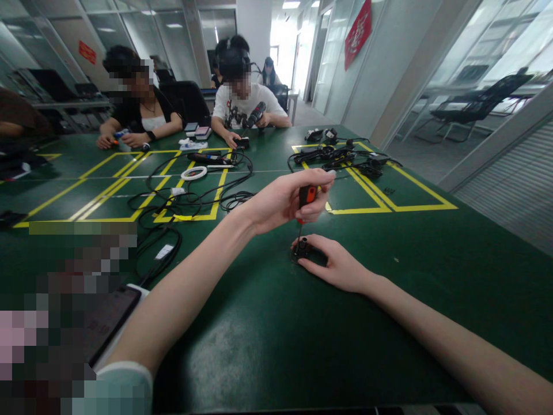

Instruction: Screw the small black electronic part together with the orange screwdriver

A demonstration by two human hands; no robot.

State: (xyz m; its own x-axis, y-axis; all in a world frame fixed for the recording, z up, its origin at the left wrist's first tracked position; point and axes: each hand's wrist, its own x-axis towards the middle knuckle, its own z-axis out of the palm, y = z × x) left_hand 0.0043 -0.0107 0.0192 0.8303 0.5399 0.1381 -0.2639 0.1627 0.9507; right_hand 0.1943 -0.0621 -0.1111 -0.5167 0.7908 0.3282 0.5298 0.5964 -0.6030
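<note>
Hands meet near the middle of a dark green table [268,340]. The left hand [285,199] is clenched around the orange-and-black handle of a screwdriver [305,202], held upright with its thin shaft pointing straight down. The tip sits on a small black part [301,248] lying on the table surface. The right hand [339,266] lies flat beside that part, thumb and forefinger pinching its sides to steady it.

Writing is scarce. A red hanging [358,31] on the glass wall and a red sign [87,52] further left carry marks too small to read. A white tag [164,251] on a black cable [159,242] is also unreadable. A dark phone [110,320] lies face up by the left forearm.

Yellow tape [391,199] marks out rectangles across the table; the one just beyond the hands is mostly bare, with a heap of black cables and chargers [341,157] at its far side. Green surface to the right of the hands runs open up to the table's edge. Two people sit at the far side, one holding a black tool [256,114].
</note>
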